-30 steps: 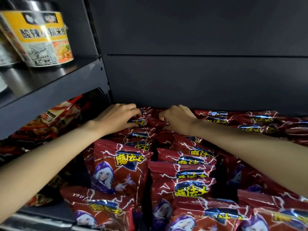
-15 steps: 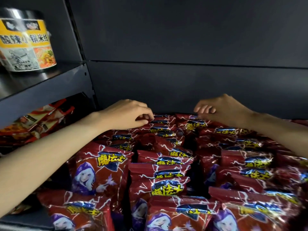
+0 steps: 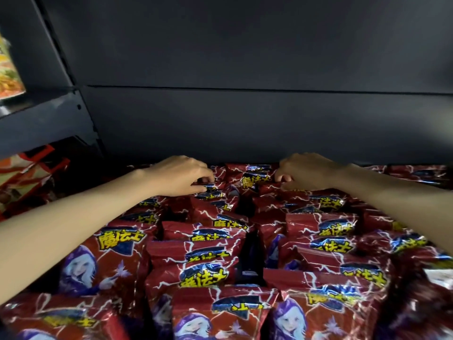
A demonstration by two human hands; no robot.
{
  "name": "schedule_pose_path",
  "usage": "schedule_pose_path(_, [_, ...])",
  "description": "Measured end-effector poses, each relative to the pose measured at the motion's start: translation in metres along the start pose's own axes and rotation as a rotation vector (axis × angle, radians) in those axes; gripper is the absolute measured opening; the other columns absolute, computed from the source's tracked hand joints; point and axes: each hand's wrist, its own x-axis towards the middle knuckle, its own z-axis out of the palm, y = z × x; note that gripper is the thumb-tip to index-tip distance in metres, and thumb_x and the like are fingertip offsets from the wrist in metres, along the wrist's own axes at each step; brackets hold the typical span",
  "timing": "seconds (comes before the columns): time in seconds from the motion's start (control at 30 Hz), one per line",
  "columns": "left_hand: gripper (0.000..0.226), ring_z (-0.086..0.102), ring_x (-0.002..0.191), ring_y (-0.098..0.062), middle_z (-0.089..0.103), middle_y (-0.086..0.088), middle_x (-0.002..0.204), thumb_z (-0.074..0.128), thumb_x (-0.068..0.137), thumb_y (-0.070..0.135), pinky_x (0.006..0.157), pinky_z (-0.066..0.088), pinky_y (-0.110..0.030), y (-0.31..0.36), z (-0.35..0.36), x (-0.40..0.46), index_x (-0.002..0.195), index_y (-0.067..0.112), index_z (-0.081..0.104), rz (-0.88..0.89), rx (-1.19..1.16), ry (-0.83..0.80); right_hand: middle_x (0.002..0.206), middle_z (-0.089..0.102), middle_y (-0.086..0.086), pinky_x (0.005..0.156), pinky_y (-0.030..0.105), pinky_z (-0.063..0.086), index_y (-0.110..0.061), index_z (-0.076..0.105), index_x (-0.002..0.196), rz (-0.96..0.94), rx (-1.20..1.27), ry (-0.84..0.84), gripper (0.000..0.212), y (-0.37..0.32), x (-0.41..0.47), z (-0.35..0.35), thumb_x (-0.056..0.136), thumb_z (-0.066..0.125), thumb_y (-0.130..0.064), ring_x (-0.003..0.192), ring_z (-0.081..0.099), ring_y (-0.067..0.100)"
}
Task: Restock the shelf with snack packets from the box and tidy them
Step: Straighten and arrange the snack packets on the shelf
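Nearest, rows of red snack packets (image 3: pixel 203 273) stand packed on the shelf, filling it from the near edge back to the dark rear panel (image 3: pixel 245 123). Both forearms reach over them to the far row. The left hand (image 3: pixel 180 175) has its grip curled, fingertips pinching the top of a far packet (image 3: pixel 210 186). The right hand (image 3: pixel 307 171) is curled likewise, its fingers hooked on a far packet (image 3: pixel 255 180). At far left, orange packets (image 3: pixel 27 177) lie under a higher shelf (image 3: pixel 46 119).
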Motion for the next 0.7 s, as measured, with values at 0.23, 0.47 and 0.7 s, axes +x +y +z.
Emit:
schedule_pose_path(0.23, [0.033,0.06,0.092,-0.003,0.059,0.012,0.12,0.055,0.093,0.036,0.08,0.046,-0.02,0.001,0.002,-0.001,0.125,0.027,0.057,-0.017,-0.024,0.021,0.105,0.066,-0.002,0.076,0.03,0.044,-0.023,0.064,0.108,0.018,0.116,0.305,0.023,-0.027,0.008,-0.004,0.095,0.051,-0.038,0.099,0.061,0.021])
schedule_pose_path(0.47, [0.035,0.055,0.091,-0.001,0.06,0.014,0.116,0.051,0.092,0.045,0.073,0.044,-0.02,0.003,0.001,0.003,0.123,0.03,0.057,-0.044,-0.015,0.101,0.1,0.066,0.004,0.067,0.028,0.037,-0.016,0.064,0.101,0.011,0.053,0.324,0.019,-0.051,0.034,-0.004,0.096,0.05,-0.029,0.094,0.062,0.027])
schedule_pose_path(0.7, [0.042,0.057,0.101,-0.01,0.059,0.009,0.111,0.06,0.085,0.051,0.08,0.047,-0.028,0.03,-0.006,0.043,0.117,0.023,0.059,0.047,-0.082,0.169,0.108,0.065,0.007,0.074,0.033,0.043,-0.018,0.064,0.112,0.046,0.012,0.281,0.024,-0.053,0.03,-0.003,0.095,0.052,-0.029,0.103,0.061,0.028])
